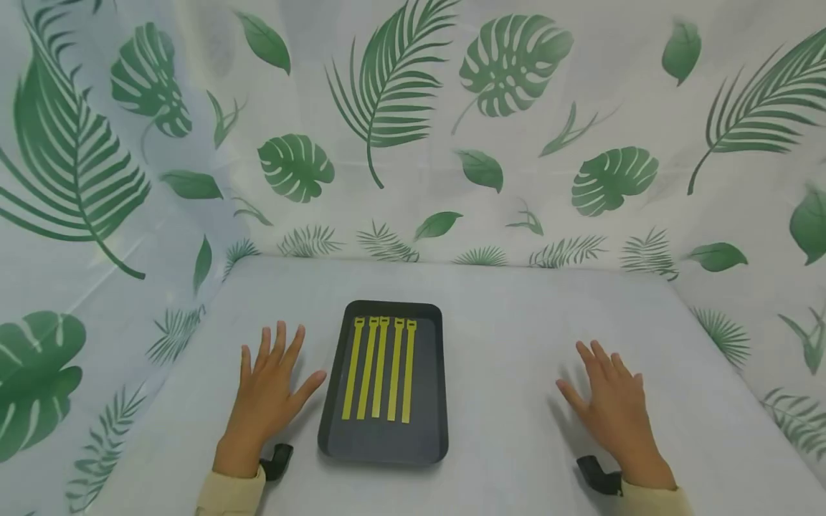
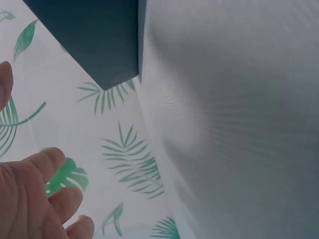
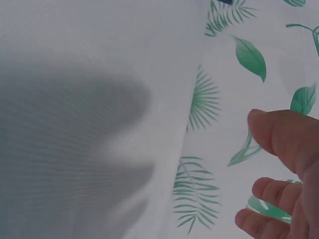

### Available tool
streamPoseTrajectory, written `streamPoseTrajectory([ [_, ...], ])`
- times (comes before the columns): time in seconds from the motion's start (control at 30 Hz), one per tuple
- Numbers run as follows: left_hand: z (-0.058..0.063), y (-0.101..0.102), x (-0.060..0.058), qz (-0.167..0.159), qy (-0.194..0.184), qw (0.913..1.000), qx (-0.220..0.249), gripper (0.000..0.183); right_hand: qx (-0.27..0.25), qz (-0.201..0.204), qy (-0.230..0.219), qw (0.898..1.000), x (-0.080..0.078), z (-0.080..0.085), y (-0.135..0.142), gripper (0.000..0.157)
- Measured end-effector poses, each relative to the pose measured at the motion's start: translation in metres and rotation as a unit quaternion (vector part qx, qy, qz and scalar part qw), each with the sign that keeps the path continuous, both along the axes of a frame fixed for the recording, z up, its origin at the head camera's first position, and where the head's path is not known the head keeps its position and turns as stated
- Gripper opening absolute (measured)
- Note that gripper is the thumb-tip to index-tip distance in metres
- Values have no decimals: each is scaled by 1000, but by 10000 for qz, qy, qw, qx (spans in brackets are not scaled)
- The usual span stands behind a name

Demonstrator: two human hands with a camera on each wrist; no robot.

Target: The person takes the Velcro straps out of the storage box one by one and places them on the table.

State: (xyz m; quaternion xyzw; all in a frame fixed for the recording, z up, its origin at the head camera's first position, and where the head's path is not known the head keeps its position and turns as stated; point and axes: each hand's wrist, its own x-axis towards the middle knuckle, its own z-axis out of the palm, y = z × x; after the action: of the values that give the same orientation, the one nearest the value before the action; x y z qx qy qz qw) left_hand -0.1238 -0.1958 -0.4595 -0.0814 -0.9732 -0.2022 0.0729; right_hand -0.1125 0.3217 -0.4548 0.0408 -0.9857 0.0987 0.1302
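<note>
Several yellow cable ties [image 1: 378, 369], each with a slotted head at the far end, lie side by side in a dark grey tray [image 1: 387, 444]. To the left of the tray is my left hand [image 1: 267, 394], its fingers spread and its thumb pointing toward the tray's side. Well to the right of the tray, my right hand [image 1: 609, 408] has its fingers extended and holds nothing. In the left wrist view the tray's outer wall [image 2: 94, 35] shows beyond the left fingers [image 2: 45, 162]. Only the right fingers [image 3: 279, 194] and the table show large in the right wrist view.
A white cloth covers the table [image 1: 503, 344]. Behind it and at both sides hang white curtains [image 1: 413, 172] printed with green leaves. A black strap piece [image 1: 277, 462] sits at the left wrist, another black piece [image 1: 596, 474] at the right wrist.
</note>
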Motion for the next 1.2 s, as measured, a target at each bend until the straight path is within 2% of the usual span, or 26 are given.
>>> streamPoseTrajectory([
  [0.13, 0, 2, -2, -134, -43, 9999, 50, 88, 15, 210, 255, 9995, -2, 2, 2, 75],
  [0.4, 4, 5, -5, -480, -271, 9969, 568, 79, -312, 513, 297, 9978, -8, 16, 3, 67],
  [0.47, 6, 6, -7, -648, -427, 9932, 872, 77, -391, 552, 322, 9972, -9, 21, 3, 65],
  [0.57, 9, 8, -11, -915, -756, 9824, 1440, 73, -418, 536, 232, 9974, -11, 28, 0, 61],
  [0.7, 14, 10, -18, -1030, -1386, 9592, 2240, 67, -376, 437, -120, 9983, -15, 36, -5, 56],
  [0.83, 13, 12, -28, -1021, -1868, 9309, 2969, 64, -373, 378, -369, 9979, -18, 42, -8, 53],
  [0.97, 5, 12, -37, -1124, -1997, 9040, 3609, 62, -371, 333, -532, 9973, -21, 47, -12, 50],
  [1.13, -11, 12, -45, -1385, -2155, 8613, 4388, 62, -343, 440, -674, 9962, -26, 53, -18, 47],
  [1.2, -17, 12, -48, -1467, -2206, 8492, 4568, 62, -329, 511, -701, 9957, -28, 55, -21, 46],
])
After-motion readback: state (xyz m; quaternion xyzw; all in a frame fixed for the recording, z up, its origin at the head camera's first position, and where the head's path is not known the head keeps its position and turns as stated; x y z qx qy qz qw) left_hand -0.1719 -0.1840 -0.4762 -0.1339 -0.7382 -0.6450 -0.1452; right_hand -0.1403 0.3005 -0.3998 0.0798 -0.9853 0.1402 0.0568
